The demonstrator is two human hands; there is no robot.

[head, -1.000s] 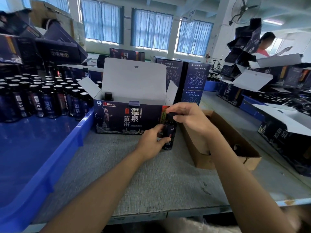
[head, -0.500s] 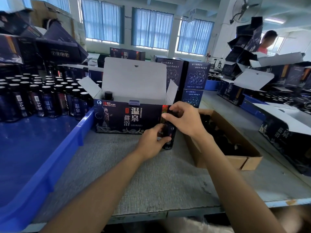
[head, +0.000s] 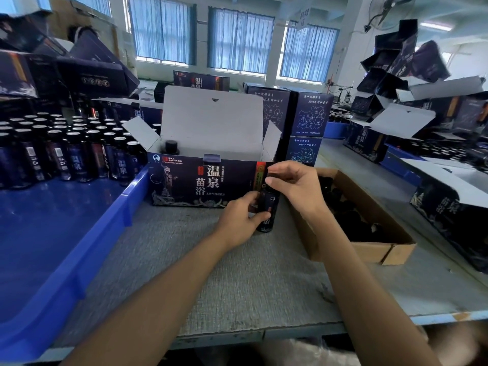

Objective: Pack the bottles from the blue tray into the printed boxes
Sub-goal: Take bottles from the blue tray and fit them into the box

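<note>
At the far left the blue tray (head: 126,196) holds rows of upright dark bottles (head: 76,159) with pale tops, crowded toward its back. Just right of the tray's rim, the printed box (head: 200,183) stands on the grey table (head: 211,273) with its lid up and side flaps out. One black-capped bottle (head: 171,147) shows inside at its left end.

In front of the box's right corner, one bottle (head: 266,207) stands upright on the table. The left hand (head: 237,220) grips its lower body with fingers and thumb curled round it. The right hand (head: 295,186) comes in above, with thumb and forefinger pinching the top of the bottle and the other fingers loosely bent. To the right lies an open brown carton (head: 369,249) of small dark pieces, probably caps.

The step looks like seating or tightening the cap before the bottle is boxed. To do it well, the left hand should keep the base flat against the table so the body does not turn. The right hand should twist squarely over the neck, not tilted. The bottle can then be lifted straight up and lowered beside the one already inside.
</note>
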